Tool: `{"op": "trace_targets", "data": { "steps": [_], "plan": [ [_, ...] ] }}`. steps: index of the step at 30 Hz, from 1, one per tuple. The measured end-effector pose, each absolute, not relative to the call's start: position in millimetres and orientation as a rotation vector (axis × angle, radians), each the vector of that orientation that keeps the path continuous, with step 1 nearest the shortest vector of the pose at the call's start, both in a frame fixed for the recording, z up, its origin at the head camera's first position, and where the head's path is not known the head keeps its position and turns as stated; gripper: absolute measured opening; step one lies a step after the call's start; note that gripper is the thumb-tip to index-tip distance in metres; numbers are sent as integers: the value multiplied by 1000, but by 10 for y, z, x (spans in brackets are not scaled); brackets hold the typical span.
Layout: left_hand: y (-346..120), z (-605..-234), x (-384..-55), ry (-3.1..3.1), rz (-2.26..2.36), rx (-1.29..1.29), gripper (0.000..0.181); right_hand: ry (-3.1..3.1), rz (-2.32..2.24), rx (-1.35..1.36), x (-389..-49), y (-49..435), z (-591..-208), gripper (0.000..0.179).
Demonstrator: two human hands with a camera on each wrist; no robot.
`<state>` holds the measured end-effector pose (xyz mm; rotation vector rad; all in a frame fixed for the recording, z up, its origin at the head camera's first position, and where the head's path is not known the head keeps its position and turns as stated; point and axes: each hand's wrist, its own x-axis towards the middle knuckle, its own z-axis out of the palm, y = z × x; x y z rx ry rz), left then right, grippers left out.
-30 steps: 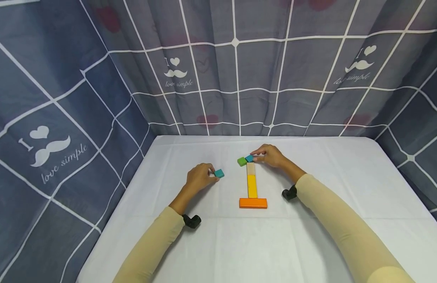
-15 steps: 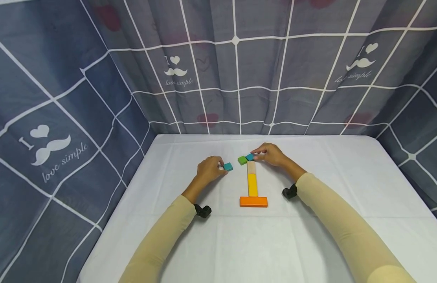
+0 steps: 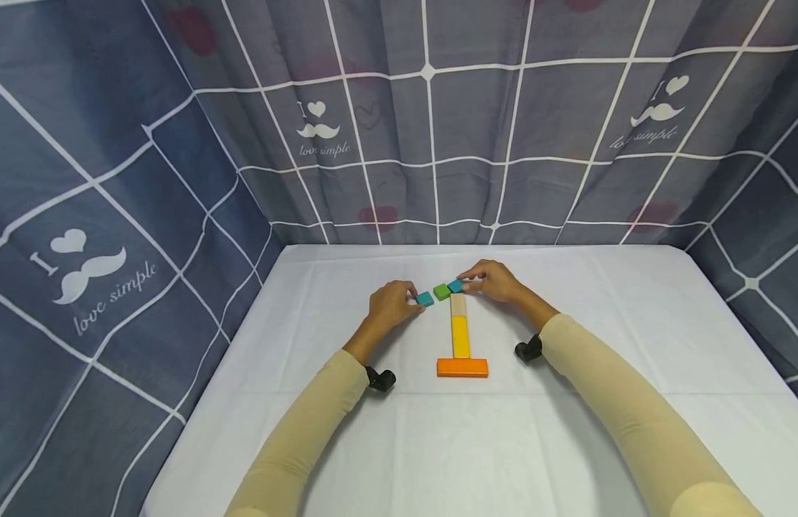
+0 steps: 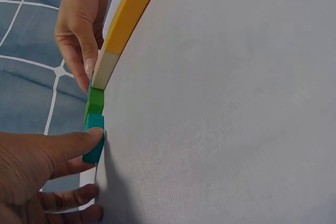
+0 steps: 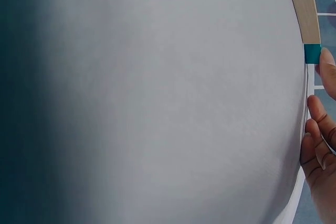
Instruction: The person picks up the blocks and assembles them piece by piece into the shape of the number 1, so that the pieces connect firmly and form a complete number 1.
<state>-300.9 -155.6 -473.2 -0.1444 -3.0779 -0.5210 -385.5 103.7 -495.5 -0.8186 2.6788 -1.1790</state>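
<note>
My left hand [image 3: 390,304] pinches a teal block [image 3: 425,299] between thumb and fingers, just left of a green block [image 3: 441,291]. In the left wrist view this teal block [image 4: 93,153] overlaps the green one. My right hand [image 3: 497,281] holds a blue block [image 3: 455,286] by its right side, thumb and index finger at its corners. Green and blue meet at the top of a column made of a pale wooden block [image 3: 458,304] and a yellow block [image 3: 460,337]. Across the column's near end lies a long orange block [image 3: 462,368].
A white cloth [image 3: 463,438] covers the table. Behind it and along the sides hangs a dark checked curtain [image 3: 399,143] with white lines. Each wrist carries a small black camera, one on the left [image 3: 381,380] and one on the right [image 3: 529,349].
My left hand has carried the teal block right and away from me, up close to the green block. My right hand stays at the blue block, and the column has not moved.
</note>
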Motion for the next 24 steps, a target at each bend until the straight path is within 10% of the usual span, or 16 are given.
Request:
{"op": "trace_targets", "data": {
  "steps": [24],
  "plan": [
    [-1404,-4728,-3052,-3103,-499,-143,34,2683,-1179,-823,-3868,1045,-4966,27]
  ]
}}
